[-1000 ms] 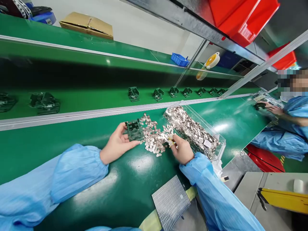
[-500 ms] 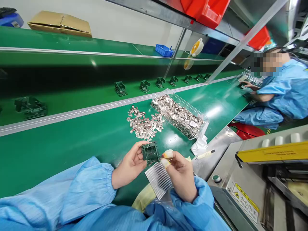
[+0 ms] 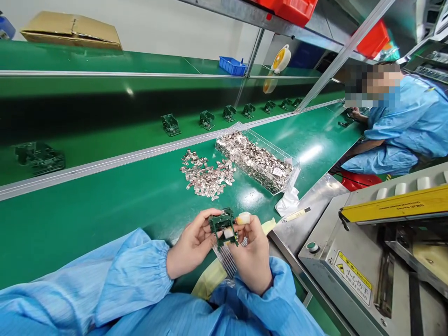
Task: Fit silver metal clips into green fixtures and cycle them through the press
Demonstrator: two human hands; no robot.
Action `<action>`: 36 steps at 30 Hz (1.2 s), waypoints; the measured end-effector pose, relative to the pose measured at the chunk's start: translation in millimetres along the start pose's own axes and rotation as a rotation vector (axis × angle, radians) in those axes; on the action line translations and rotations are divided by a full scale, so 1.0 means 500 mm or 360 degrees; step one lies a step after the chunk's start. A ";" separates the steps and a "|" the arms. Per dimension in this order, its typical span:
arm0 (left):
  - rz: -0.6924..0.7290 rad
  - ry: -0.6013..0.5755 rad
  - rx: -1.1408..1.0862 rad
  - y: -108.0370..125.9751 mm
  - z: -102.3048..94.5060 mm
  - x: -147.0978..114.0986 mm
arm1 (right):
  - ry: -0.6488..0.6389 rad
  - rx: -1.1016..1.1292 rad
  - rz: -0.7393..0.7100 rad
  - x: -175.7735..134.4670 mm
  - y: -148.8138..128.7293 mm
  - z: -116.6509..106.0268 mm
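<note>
An open, boxy dark green plastic frame (image 3: 217, 223) is held above the bench in front of me. My left hand (image 3: 189, 247) grips its left side, fingers behind and thumb at the lower edge. At the right side, my right hand (image 3: 255, 256) pinches the frame; its thumb and index fingertips wear white finger covers, and the thumb reaches into the opening. Whether a small part sits between those fingertips is hidden. Below the hands lies a ribbed silver sheet (image 3: 226, 261), partly covered by the right hand, over a pale yellow cloth (image 3: 209, 281).
Small metal pieces (image 3: 208, 177) lie heaped beyond my hands, beside a clear tray (image 3: 292, 168) full of them. Several similar green frames (image 3: 206, 120) stand along the back strip. A machine (image 3: 325, 228) stands at right, near a white-handled tool (image 3: 296, 214). A co-worker (image 3: 413, 116) sits farther right.
The green frame has been tilted and turned. My right thumb has moved from its right edge into the opening, and the right hand now covers more of the ribbed sheet.
</note>
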State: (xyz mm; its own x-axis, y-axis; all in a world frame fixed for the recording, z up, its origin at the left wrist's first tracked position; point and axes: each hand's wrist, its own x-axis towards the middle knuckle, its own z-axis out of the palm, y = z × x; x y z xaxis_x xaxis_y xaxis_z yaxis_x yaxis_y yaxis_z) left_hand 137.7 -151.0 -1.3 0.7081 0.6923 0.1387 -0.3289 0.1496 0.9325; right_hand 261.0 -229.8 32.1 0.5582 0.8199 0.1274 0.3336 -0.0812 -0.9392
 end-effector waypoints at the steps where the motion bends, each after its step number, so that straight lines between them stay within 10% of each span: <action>1: 0.0015 0.0019 0.0033 -0.002 -0.001 0.001 | -0.0001 -0.0010 0.0003 -0.001 0.000 0.002; 36: -0.0189 0.0063 0.0544 0.005 0.104 -0.037 | 0.0284 0.0813 0.0372 -0.099 0.033 -0.058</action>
State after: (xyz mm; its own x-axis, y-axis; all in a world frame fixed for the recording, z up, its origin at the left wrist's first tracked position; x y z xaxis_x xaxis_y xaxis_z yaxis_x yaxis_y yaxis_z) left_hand 156.3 -200.3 16.0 0.7021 0.7119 0.0163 -0.0136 -0.0095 0.9999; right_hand 261.0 -288.4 19.4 0.7066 0.7017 -0.0913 -0.1972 0.0714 -0.9778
